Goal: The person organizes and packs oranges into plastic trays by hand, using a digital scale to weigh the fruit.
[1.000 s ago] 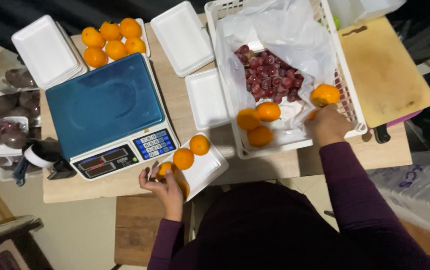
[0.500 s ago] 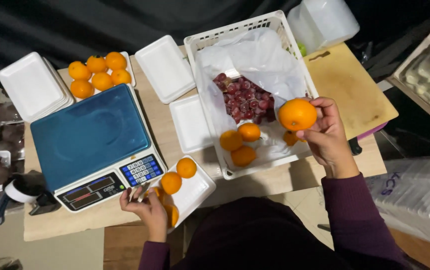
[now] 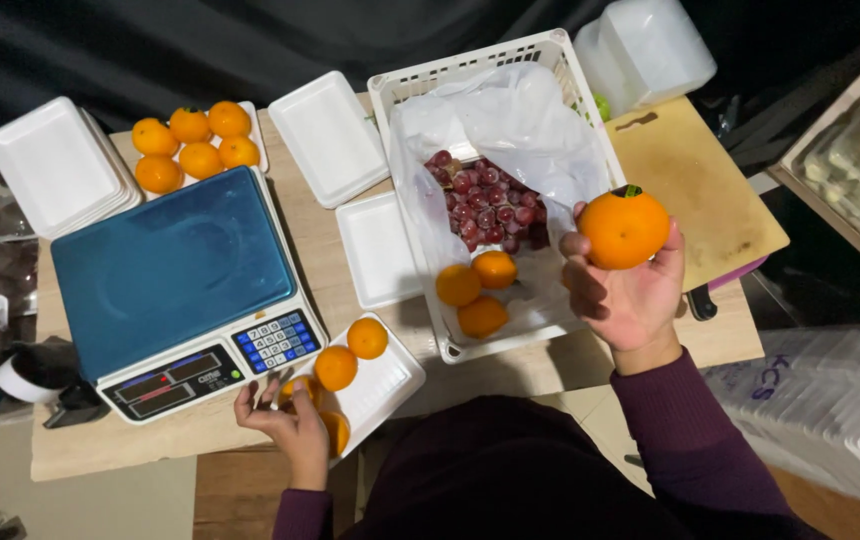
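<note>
While the right hand (image 3: 630,290) lifts an orange (image 3: 623,228) clear above the basket's edge, the left hand (image 3: 290,425) steadies a foam tray (image 3: 390,385) at the table's near edge.

Fingers wrap round the orange from below, its green stem cap up top, and it hangs over the right rim of the white basket (image 3: 470,75), just beside the wooden cutting board (image 3: 695,185). Down in the basket, three more oranges (image 3: 478,290) sit in front of red grapes (image 3: 485,205) on a plastic bag. Over on the left, fingers are curled on the tray's near-left corner, touching the oranges there; two more lie further up the tray. That tray sits right against the blue-topped scale (image 3: 170,265). Behind the scale, a tray of five oranges (image 3: 193,142).
</note>
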